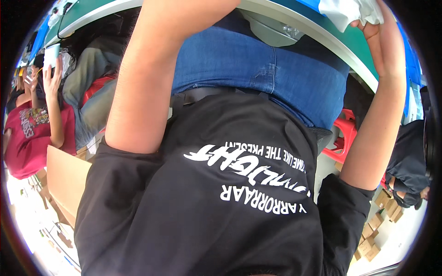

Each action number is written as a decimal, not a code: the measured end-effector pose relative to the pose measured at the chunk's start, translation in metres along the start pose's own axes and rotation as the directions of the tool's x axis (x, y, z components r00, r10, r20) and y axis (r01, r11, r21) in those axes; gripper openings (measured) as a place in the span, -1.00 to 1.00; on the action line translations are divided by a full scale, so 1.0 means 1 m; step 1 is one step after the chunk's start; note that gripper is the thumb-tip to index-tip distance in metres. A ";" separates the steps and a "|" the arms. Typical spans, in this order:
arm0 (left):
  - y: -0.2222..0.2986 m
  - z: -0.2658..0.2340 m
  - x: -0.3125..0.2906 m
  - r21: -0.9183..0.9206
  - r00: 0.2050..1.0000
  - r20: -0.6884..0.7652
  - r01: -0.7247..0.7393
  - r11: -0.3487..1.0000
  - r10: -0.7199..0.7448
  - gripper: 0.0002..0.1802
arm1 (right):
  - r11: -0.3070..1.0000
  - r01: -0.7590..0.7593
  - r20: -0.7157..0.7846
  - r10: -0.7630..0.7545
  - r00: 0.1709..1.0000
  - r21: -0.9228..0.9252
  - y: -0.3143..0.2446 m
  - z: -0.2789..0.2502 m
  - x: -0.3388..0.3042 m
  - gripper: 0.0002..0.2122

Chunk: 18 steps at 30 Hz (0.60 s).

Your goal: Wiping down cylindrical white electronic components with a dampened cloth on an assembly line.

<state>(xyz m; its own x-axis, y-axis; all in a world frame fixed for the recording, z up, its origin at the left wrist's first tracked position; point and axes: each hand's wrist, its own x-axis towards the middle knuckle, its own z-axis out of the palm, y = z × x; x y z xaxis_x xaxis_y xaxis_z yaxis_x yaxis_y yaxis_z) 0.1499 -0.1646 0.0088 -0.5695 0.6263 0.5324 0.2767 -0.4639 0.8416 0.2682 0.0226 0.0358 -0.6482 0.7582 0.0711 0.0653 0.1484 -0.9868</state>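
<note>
At the upper right, over the green tabletop (312, 10), my right hand (374, 42) is closed on a crumpled white cloth-like piece (346, 13). The thumb and some fingertips show below the white folds; the other fingers are hidden by them or by the hand itself. Whether it is fabric or thin plastic, I cannot tell. My left arm (149, 69) rises past the top edge of the picture, so the left hand and anything in it lie outside the view.
A grey bin (267, 28) with clear plastic inside stands under the table edge, by my knees. Beside me on the left a seated co-worker (37, 133) holds a pale blue cup-like thing (52, 54). A red stool (340, 133), an open carton (66, 181) and small boxes (368, 239) are around.
</note>
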 end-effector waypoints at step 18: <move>-0.041 -0.007 0.000 -0.178 0.971 0.023 0.238 0.955 -0.238 -0.19 | 0.995 -0.037 0.245 0.014 0.969 0.093 0.026 0.012 0.028 -0.61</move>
<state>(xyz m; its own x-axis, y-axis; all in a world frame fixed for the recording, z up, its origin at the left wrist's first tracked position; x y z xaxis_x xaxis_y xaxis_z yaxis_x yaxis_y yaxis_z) 0.1331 -0.1501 -0.0262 -0.6007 0.7330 0.3192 -0.0089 -0.4054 0.9141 0.2424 0.0398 0.0105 -0.8132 0.5817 0.0199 0.0184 0.0598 -0.9980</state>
